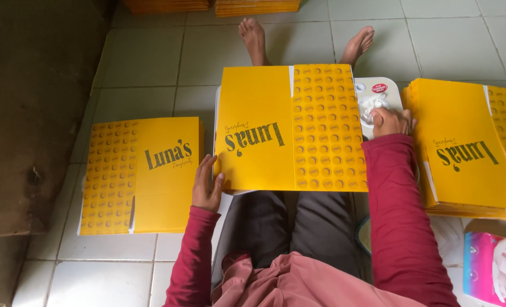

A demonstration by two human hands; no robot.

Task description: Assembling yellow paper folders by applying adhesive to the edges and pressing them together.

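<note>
A flat yellow cardboard box sheet (264, 131) with a patterned panel lies across a white board (386, 91) over my legs. My left hand (206, 185) rests at the sheet's near left corner, fingers spread and touching its edge. My right hand (390, 121) is past the sheet's right edge, on the white board, with its fingers closed around a crumpled white tissue (372, 105). Both sleeves are dark red.
A stack of the same yellow sheets (145, 170) lies on the tiled floor at my left, a thicker stack (463, 153) at my right. More stacks (256, 5) sit at the far edge. A pink tissue box (492, 273) stands near right. My bare feet (253, 37) stretch ahead.
</note>
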